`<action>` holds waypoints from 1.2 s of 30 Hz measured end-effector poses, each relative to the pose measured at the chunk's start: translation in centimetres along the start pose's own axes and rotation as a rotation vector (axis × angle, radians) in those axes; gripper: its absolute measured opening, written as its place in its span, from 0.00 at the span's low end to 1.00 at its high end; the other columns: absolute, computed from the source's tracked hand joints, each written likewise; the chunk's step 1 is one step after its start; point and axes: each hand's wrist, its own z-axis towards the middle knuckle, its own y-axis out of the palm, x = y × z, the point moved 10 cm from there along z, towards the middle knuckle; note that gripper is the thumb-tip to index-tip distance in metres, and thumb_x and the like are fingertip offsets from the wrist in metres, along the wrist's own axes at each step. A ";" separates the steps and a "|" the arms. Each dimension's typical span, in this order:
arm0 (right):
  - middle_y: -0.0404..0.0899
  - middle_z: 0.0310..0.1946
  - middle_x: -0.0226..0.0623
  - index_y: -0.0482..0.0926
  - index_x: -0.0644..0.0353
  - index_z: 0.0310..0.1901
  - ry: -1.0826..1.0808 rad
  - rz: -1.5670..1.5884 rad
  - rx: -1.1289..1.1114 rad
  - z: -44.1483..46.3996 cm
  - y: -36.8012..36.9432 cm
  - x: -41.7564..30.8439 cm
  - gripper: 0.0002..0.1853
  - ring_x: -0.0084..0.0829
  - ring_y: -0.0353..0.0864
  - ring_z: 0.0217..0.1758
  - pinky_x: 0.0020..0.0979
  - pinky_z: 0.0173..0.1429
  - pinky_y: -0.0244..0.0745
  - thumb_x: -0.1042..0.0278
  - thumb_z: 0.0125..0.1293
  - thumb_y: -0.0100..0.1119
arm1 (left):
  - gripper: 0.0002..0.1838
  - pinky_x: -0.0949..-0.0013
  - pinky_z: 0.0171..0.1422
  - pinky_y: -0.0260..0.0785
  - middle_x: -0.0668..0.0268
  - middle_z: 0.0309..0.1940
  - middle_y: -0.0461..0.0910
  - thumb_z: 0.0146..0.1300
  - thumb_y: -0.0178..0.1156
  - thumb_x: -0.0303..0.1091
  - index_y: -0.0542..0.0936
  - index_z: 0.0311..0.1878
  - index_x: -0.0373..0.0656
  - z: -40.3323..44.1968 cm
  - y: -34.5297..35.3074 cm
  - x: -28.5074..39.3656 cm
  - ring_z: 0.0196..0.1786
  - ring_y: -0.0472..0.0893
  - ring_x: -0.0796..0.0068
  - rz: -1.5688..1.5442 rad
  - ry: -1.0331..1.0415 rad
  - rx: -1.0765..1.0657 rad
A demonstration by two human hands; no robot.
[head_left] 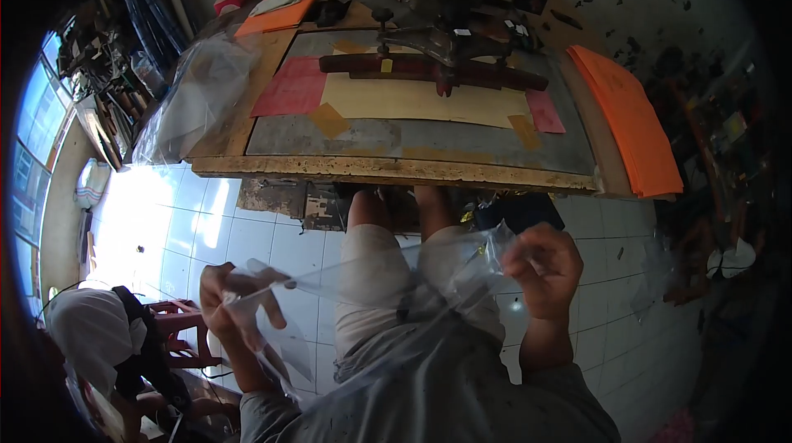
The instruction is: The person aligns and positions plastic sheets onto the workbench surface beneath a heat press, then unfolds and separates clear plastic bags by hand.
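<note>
A clear, thin plastic sheet or bag (355, 278) stretches between both hands above the lap of the seated person, its lower part hanging slack over a dark grey shirt (462, 385). The right hand (540, 266) is nearly closed, fingers bent in towards the thumb, pinching a gathered end of the plastic. The left hand (239, 299) is half open, fingers curved and parted, with the plastic across them; whether it grips firmly, I cannot tell. Beyond the knees stands a wooden counter (396, 167) bearing a grey flat plate (322, 139), on which lie a pale yellow paper strip (412, 103) and pink sheets (289, 90), under a dark metal bar (487, 73). More clear plastic (202, 84) lies at the counter's left end, folded orange material (631, 125) at its right. Another person (95, 340) is at lower left, beside a dark red stool (183, 332).
</note>
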 end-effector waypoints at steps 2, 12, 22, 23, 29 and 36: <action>0.83 0.41 0.37 0.79 0.66 0.58 0.139 0.058 0.105 -0.1 -1.9 4.1 0.17 0.22 0.83 0.40 0.25 0.45 0.80 0.76 0.71 0.71 | 0.12 0.35 0.75 0.62 0.65 0.19 0.84 0.81 0.58 0.41 0.77 0.49 0.41 1.9 -0.2 -3.3 0.41 0.91 0.48 0.060 -0.144 0.025; 0.81 0.43 0.31 0.76 0.62 0.57 0.276 -0.072 0.253 -3.8 -8.5 13.4 0.12 0.20 0.81 0.43 0.25 0.49 0.77 0.73 0.76 0.63 | 0.08 0.54 0.59 0.66 0.69 0.39 0.75 0.56 0.81 0.40 0.92 0.35 0.53 6.3 6.5 -6.9 0.47 0.73 0.65 0.770 0.073 0.119; 0.77 0.40 0.30 0.76 0.60 0.46 0.589 -0.021 -0.011 -3.9 -6.0 17.0 0.10 0.21 0.74 0.41 0.29 0.45 0.70 0.67 0.83 0.46 | 0.02 0.65 0.43 0.77 0.61 0.35 0.91 0.63 0.71 0.31 0.86 0.36 0.46 10.0 10.7 -6.5 0.38 0.90 0.62 0.993 0.188 -0.006; 0.76 0.40 0.30 0.76 0.61 0.45 0.639 -0.180 -0.056 -3.7 -6.2 16.7 0.11 0.21 0.73 0.42 0.30 0.45 0.70 0.67 0.83 0.44 | 0.07 0.67 0.43 0.76 0.63 0.37 0.91 0.58 0.73 0.28 0.88 0.40 0.47 10.0 10.4 -7.1 0.41 0.90 0.64 1.045 0.209 -0.033; 0.83 0.52 0.45 0.81 0.65 0.54 0.349 -0.868 0.064 0.7 -8.1 7.5 0.15 0.44 0.84 0.57 0.42 0.58 0.78 0.61 0.82 0.52 | 0.15 0.62 0.42 0.80 0.61 0.39 0.87 0.52 0.75 0.19 0.87 0.45 0.37 11.1 11.8 -9.9 0.39 0.88 0.63 1.103 0.216 -0.142; 0.82 0.61 0.49 0.80 0.63 0.61 0.205 -0.445 -0.214 5.2 0.2 0.7 0.28 0.49 0.81 0.69 0.44 0.70 0.76 0.57 0.65 0.78 | 0.19 0.63 0.37 0.80 0.64 0.42 0.83 0.60 0.67 0.25 0.82 0.56 0.40 12.1 17.1 -15.6 0.34 0.86 0.65 1.113 0.212 -0.502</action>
